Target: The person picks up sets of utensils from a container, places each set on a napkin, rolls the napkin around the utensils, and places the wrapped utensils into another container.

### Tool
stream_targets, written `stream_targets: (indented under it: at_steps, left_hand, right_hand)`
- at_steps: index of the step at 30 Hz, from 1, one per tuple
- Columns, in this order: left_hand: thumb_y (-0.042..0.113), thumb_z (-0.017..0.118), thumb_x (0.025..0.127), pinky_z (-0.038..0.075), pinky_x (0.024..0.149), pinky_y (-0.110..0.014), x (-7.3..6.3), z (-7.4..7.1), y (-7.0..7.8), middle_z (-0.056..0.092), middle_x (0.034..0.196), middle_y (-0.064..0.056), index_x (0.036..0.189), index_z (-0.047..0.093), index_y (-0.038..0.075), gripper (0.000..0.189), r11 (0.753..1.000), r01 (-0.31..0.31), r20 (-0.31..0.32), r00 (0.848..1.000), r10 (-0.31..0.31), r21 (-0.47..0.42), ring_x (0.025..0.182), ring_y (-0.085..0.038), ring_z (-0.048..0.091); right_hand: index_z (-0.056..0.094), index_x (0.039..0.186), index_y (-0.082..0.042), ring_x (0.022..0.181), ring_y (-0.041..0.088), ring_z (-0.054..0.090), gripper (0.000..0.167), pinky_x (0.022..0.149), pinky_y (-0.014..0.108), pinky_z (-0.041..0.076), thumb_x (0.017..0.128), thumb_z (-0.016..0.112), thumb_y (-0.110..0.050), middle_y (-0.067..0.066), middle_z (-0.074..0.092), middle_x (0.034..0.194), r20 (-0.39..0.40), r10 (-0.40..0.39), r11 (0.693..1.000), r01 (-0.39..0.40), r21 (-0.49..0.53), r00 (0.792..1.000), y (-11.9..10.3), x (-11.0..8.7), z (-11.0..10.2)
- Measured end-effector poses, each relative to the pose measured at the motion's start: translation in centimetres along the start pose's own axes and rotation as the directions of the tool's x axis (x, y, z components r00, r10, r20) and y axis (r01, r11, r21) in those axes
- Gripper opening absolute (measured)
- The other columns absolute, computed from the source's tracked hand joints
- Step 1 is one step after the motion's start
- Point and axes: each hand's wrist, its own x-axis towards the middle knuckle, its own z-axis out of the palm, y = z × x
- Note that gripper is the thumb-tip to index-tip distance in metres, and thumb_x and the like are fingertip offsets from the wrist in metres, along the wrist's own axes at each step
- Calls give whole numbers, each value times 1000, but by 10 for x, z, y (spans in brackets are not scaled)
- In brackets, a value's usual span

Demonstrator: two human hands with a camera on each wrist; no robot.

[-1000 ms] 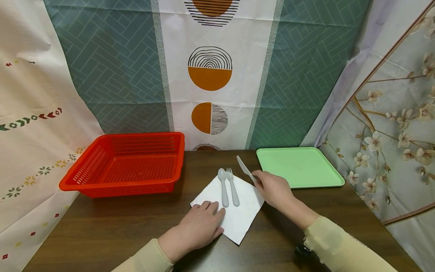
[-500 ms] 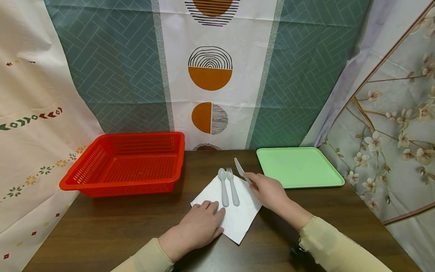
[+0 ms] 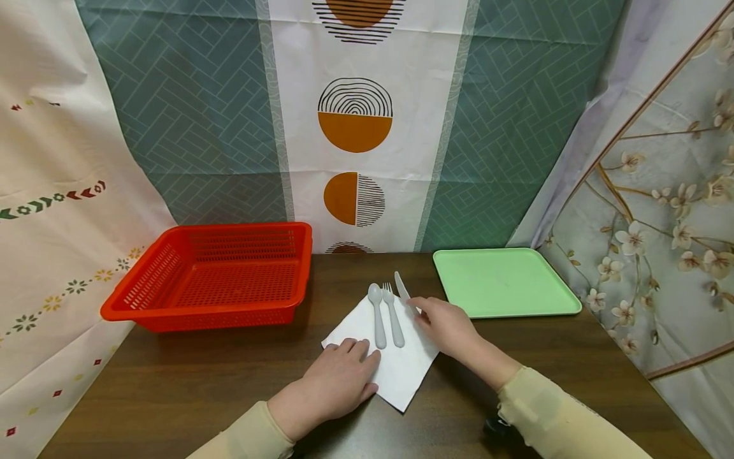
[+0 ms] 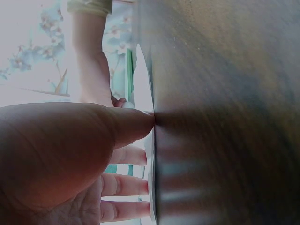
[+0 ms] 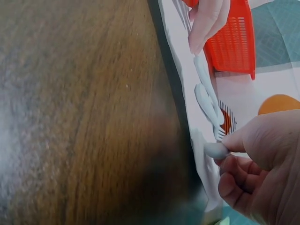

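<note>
A white paper napkin (image 3: 404, 379) lies with one corner toward me, a grey spoon (image 3: 378, 319) and a grey fork (image 3: 393, 315) side by side on it. My left hand (image 3: 332, 382) rests on the napkin's left part; in the left wrist view its fingers extend straight, the thumb tip at the napkin edge. To the right of the fork, my right hand (image 3: 450, 326) pinches a grey table knife (image 3: 401, 285), blade pointing away. The right wrist view shows the knife's handle end (image 5: 216, 150) between thumb and fingers, close over the napkin; in the head view the hand hides most of the handle.
A red plastic basket (image 3: 201, 317) stands at the back left. At the back right lies a light green tray (image 3: 507, 280). Patterned cloths hang behind and on both sides of the brown wooden table (image 3: 172, 389). A small dark object (image 3: 496, 428) sits under the right sleeve.
My right hand has moved left and slightly toward me with the knife, bringing it over the napkin closer to the fork. The left hand, spoon and fork have stayed in place.
</note>
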Motion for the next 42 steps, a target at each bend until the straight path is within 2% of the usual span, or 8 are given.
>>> stream_targets:
  at_steps: [4, 18, 25, 32, 42]
  left_hand:
    - [46, 78, 101, 58, 90, -47, 0, 0, 0, 67, 131, -9, 141, 71, 14, 52, 1000, -3, -4, 1000, 3, -1, 117, -30, 64]
    - [46, 78, 101, 58, 92, -47, 1, 0, -1, 67, 132, -9, 142, 70, 15, 52, 1000, -7, 9, 1000, 7, -3, 118, -30, 63]
    - [46, 77, 102, 58, 92, -47, 1, 0, -1, 67, 133, -9, 143, 70, 15, 52, 1000, -6, 8, 1000, 6, -1, 118, -30, 63]
    - [46, 77, 102, 58, 92, -46, 2, -1, -1, 67, 134, -9, 144, 70, 15, 53, 1000, -3, 34, 999, 3, -11, 119, -30, 63]
    - [46, 77, 102, 58, 94, -47, 2, -1, -1, 67, 136, -10, 145, 70, 15, 53, 1000, 3, 44, 999, -2, -20, 121, -30, 63]
  right_hand:
    - [78, 130, -8, 78, 14, 62, 30, 73, 39, 56, 100, 80, -5, 0, 71, 90, 21, 22, 999, -22, 28, 1000, -2, 2, 4]
    - [78, 131, -8, 76, 12, 60, 29, 71, 36, 53, 102, 79, -10, -2, 70, 88, 66, 71, 994, -76, 75, 995, -6, 5, 8]
    - [78, 131, -7, 76, 13, 60, 29, 71, 36, 53, 102, 79, -11, -1, 71, 88, 68, 87, 994, -91, 65, 994, -9, 6, 10]
    - [79, 130, -7, 77, 13, 62, 29, 71, 36, 54, 101, 79, -12, 1, 73, 94, 69, 95, 994, -98, 46, 993, -10, 6, 12]
    - [80, 127, -8, 72, 12, 57, 26, 64, 32, 50, 101, 80, -13, -1, 66, 90, 69, 83, 996, -86, 39, 994, -10, 5, 15]
